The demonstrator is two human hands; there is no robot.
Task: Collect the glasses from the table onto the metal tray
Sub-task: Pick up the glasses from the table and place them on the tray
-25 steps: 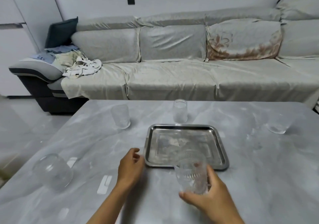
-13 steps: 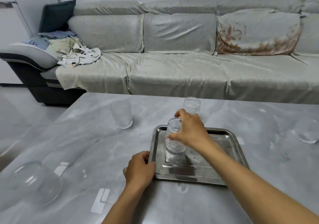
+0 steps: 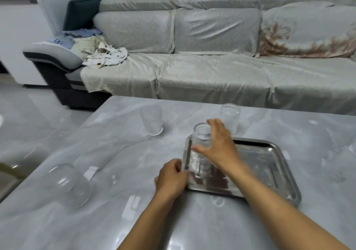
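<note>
The square metal tray [image 3: 269,165] lies on the grey marble table [image 3: 107,153]. A clear ribbed glass [image 3: 199,144] stands upright in the tray's far-left corner, and my right hand [image 3: 217,145] is wrapped around it, thumb in front and fingers behind the rim. My left hand [image 3: 171,176] pinches the tray's left edge. Another clear glass [image 3: 230,117] stands on the table just behind the tray. A third [image 3: 152,119] stands further left. A wide clear glass [image 3: 67,184] rests near the table's left edge.
A sliver of one more glass [image 3: 353,149] shows at the right frame edge. A long grey sofa [image 3: 212,72] runs close behind the table, with crumpled clothes [image 3: 106,57] on its left end. Tiled floor lies to the left.
My right hand carried the ribbed glass from the near table edge onto the tray's far-left corner and set it down there. My left hand moved onto the tray's left edge.
</note>
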